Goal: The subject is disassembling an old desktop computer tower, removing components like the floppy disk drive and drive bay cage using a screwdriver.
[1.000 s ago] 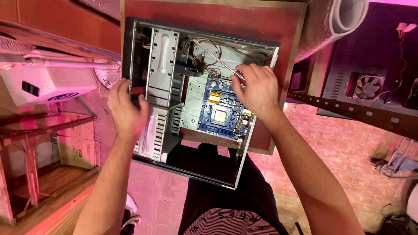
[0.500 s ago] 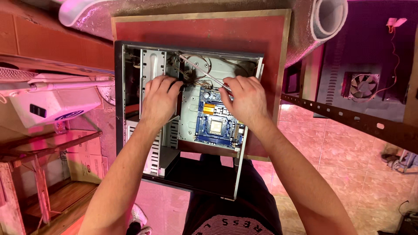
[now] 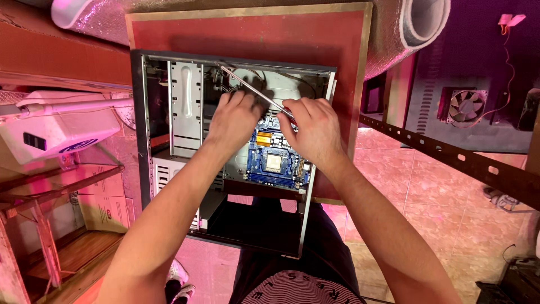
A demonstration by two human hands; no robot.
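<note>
An open grey computer case [image 3: 142,141] lies on a red-topped table [image 3: 247,34]. Inside it sits a blue motherboard [image 3: 275,163] with a silver socket. My right hand [image 3: 312,132] grips a screwdriver [image 3: 247,87] whose long metal shaft slants up and left across the case's upper part. My left hand [image 3: 233,118] rests inside the case just left of the shaft, fingers bent over the board's upper left corner. What the fingers touch is hidden. A metal drive cage [image 3: 185,107] stands at the case's left side.
A rolled silver insulation mat [image 3: 410,28] lies at the table's right. A white appliance [image 3: 56,132] sits on a shelf to the left. A black box with a fan [image 3: 467,107] and a perforated metal bar [image 3: 450,157] are on the right above a tiled floor.
My left hand has moved from the case's left edge into the case beside the right hand. The screwdriver's shaft now shows, slanting up-left. The camera has come closer to the case.
</note>
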